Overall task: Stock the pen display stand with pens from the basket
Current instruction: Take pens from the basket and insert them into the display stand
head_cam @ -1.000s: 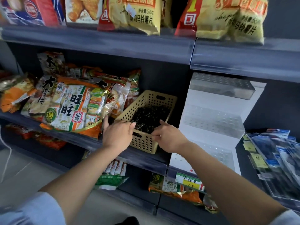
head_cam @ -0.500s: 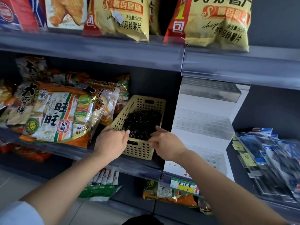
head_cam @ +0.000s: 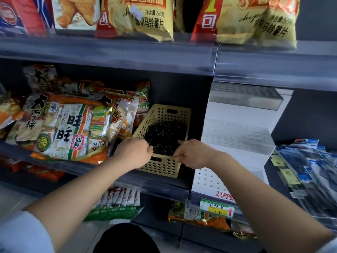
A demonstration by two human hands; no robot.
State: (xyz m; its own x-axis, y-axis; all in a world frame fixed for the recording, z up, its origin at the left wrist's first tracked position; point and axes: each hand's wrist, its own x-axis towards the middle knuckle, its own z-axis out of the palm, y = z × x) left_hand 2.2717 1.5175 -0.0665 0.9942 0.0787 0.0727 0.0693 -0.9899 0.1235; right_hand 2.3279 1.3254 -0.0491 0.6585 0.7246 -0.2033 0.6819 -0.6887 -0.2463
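snack bags (head_cam: 73,128): stacked, far left.
left hand (head_cam: 134,152): fingers curled over near-left rim of basket (head_cam: 164,114).
basket: on shelf (head_cam: 164,185), holds black pens (head_cam: 164,136) (heaped).
right hand (head_cam: 194,154): pinches near-right rim.
pen display stand (head_cam: 237,114): just right of basket.

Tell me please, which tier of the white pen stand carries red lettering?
The lowest tier, beside the basket: red letters run along its front, whereas the middle tier and top tier show none.
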